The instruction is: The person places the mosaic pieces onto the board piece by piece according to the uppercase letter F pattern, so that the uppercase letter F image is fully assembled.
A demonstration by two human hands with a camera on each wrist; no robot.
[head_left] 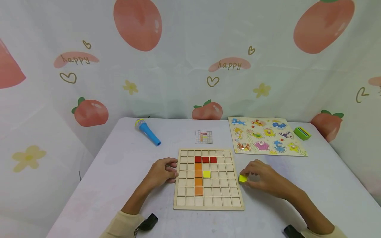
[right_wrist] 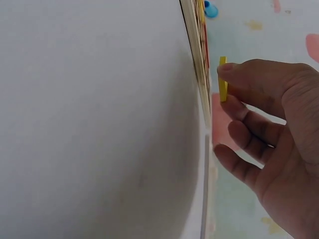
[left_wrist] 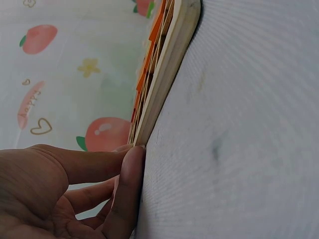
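A square wooden grid board [head_left: 209, 208] lies on the table between the two hands. Three red tiles [head_left: 205, 159] fill part of an upper row. Several orange tiles [head_left: 198, 182] run down a column below the leftmost red one, with a yellow tile [head_left: 206, 174] beside them. My left hand [head_left: 161, 172] grips the board's left edge; in the left wrist view the thumb [left_wrist: 94, 167] and a finger meet at that edge. Just off the right edge, my right hand [head_left: 266, 177] pinches another yellow tile [right_wrist: 223, 79] between thumb and fingers, raised above the table in the right wrist view.
Behind the board lies a small pattern card [head_left: 203, 137]. A blue toy microphone [head_left: 150, 134] is at the back left. At the back right are a sea-animal peg puzzle [head_left: 268, 134] and a green block with coloured stripes [head_left: 302, 133]. A fruit-print cloth [head_left: 178, 82] hangs behind the table.
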